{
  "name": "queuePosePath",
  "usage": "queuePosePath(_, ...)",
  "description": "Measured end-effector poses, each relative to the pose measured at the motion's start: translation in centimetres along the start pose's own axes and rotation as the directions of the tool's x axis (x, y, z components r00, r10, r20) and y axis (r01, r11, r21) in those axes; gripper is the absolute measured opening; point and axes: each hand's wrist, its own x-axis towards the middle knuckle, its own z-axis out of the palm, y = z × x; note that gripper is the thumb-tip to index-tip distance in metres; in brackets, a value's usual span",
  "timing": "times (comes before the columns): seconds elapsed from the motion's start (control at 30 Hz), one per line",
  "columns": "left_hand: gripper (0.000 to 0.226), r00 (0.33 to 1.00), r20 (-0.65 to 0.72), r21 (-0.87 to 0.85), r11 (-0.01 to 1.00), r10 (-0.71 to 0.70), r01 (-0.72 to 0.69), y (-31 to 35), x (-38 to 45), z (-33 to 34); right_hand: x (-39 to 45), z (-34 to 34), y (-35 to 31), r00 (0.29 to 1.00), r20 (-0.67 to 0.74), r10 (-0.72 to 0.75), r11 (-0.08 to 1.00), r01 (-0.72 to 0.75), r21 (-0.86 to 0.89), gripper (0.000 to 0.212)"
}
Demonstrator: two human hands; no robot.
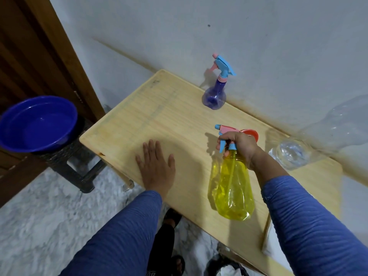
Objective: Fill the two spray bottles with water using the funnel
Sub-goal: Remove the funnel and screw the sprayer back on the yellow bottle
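A yellow see-through spray bottle (234,188) with a pink and blue trigger head stands near the table's front edge. My right hand (240,147) is closed around its neck and trigger. Behind that hand peeks an orange-red funnel (252,133), mostly hidden. A small purple spray bottle (214,96) with a blue and pink head stands at the back by the wall. My left hand (156,166) lies flat and open on the wooden table (159,116), fingers spread, holding nothing.
A large clear plastic water bottle (310,144) lies on its side at the table's right, against the wall. A blue basin (37,124) sits on a dark wicker stool (75,168) left of the table. A wooden door stands behind it.
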Motion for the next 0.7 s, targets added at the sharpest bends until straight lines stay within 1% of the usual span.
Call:
queuePosePath(0.13,0.067,1.0,-0.008,-0.007,1.0,0.007,-0.007,0.0,-0.1,0.0,0.2,-0.3,0.2,0.999,0.014,-0.034,0.994,0.035,-0.105,0.027)
queuePosePath(0.2,0.066,1.0,-0.016,-0.014,1.0,0.015,-0.015,0.0,-0.2,0.0,0.0,-0.4,0.1,0.998,0.033,-0.055,0.992,0.059,-0.116,0.028)
queuePosePath(0.27,0.066,1.0,-0.016,-0.021,1.0,0.019,-0.02,0.0,-0.2,0.0,-0.4,-0.4,-0.1,0.991,0.053,-0.124,0.986,0.129,-0.102,0.028)
queuePosePath(0.3,0.066,1.0,-0.013,-0.025,0.999,0.02,-0.02,0.0,-0.2,0.0,-0.7,-0.4,-0.1,0.981,0.065,-0.184,0.976,0.19,-0.103,0.027)
queuePosePath(0.33,0.066,1.0,-0.012,-0.029,0.999,0.023,-0.023,0.0,-0.2,0.0,-1.0,-0.4,-0.2,0.963,0.075,-0.26,0.955,0.268,-0.126,0.026)
queuePosePath(0.4,0.067,1.0,-0.01,-0.03,0.999,0.027,-0.028,-0.1,-0.2,0.0,-1.7,-0.6,-0.4,0.905,0.085,-0.417,0.881,0.425,-0.207,0.024)
queuePosePath(0.47,0.067,0.999,-0.01,-0.015,0.999,0.034,-0.034,-0.2,-0.2,0.0,-2.5,-0.6,-0.5,0.849,0.091,-0.521,0.82,0.527,-0.224,0.023)
queuePosePath(0.53,0.067,0.999,-0.003,0.001,0.999,0.047,-0.047,-0.3,-0.2,0.0,-3.3,-0.5,-0.3,0.812,0.104,-0.574,0.784,0.581,-0.217,0.027)
queuePosePath(0.6,0.066,0.998,0.007,-0.006,0.998,0.068,-0.068,-0.3,-0.2,0.1,-3.8,-0.3,0.5,0.795,0.098,-0.598,0.754,0.6,-0.266,0.029)
queuePosePath(0.7,0.061,0.989,0.011,-0.009,0.989,0.147,-0.147,-0.3,-0.2,0.3,-4.0,-0.5,2.0,0.771,0.046,-0.635,0.733,0.62,-0.28,0.029)
